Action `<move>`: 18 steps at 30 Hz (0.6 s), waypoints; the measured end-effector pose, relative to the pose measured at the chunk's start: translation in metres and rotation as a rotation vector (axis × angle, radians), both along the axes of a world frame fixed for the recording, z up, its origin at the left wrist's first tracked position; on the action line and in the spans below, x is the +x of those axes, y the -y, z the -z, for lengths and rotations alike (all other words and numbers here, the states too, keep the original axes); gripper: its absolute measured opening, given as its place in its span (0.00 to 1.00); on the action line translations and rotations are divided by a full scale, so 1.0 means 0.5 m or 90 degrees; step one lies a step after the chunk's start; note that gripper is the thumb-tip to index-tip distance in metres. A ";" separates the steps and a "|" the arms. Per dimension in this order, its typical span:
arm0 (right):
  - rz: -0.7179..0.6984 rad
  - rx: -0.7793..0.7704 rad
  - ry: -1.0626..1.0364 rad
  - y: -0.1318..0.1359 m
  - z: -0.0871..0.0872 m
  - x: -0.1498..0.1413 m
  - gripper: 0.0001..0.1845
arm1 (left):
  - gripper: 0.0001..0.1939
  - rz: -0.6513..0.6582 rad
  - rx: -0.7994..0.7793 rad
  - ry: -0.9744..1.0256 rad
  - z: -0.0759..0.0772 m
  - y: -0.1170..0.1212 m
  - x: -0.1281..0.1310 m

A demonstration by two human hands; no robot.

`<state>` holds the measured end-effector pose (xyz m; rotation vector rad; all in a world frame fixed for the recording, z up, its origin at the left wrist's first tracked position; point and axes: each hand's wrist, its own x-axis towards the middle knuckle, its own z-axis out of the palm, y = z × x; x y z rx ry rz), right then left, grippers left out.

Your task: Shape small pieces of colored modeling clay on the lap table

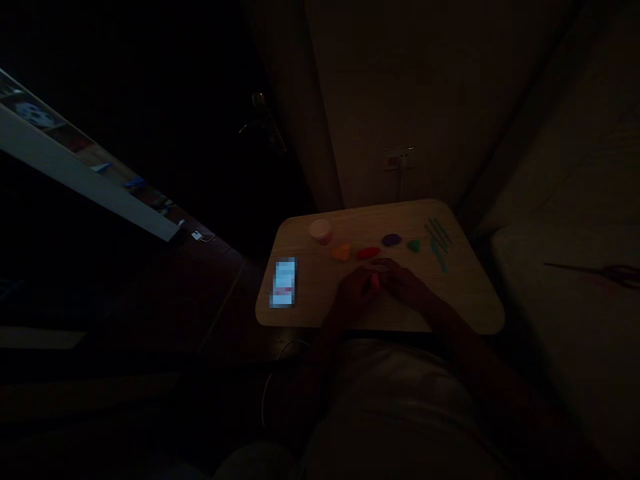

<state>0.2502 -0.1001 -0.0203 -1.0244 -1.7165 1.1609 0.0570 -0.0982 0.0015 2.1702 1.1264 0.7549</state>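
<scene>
Over the near middle of the small wooden table [313, 317], my left hand [351, 293] is closed around a small pinkish-red piece of modelling clay [375, 281]. My right hand [403, 285] meets it from the other side, its fingers bent against the same piece; they are dim and partly hidden. Just beyond the hands lies a red clay lump [368, 253]. An orange lump [342, 252] is to its left, with a purple lump [391, 240] and a green lump [414, 246] to its right.
A lidded tub [321, 231] stands at the table's back left, and a lit phone [284, 283] lies at the left edge. Several thin green sticks [439, 233] and a blue-green tool [439, 257] lie at right. Scissors [620, 275] rest on a pale surface farther right.
</scene>
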 end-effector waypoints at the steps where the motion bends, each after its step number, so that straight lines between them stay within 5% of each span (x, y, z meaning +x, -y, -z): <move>1: -0.001 -0.006 -0.004 0.001 -0.001 0.000 0.25 | 0.10 -0.005 0.001 0.006 0.001 -0.001 0.000; 11: 0.023 -0.023 -0.046 -0.002 0.008 -0.007 0.23 | 0.22 -0.039 -0.028 0.105 0.009 -0.006 -0.016; 18: -0.006 0.002 0.007 -0.001 -0.008 -0.005 0.18 | 0.22 -0.069 -0.050 0.034 0.025 -0.005 -0.020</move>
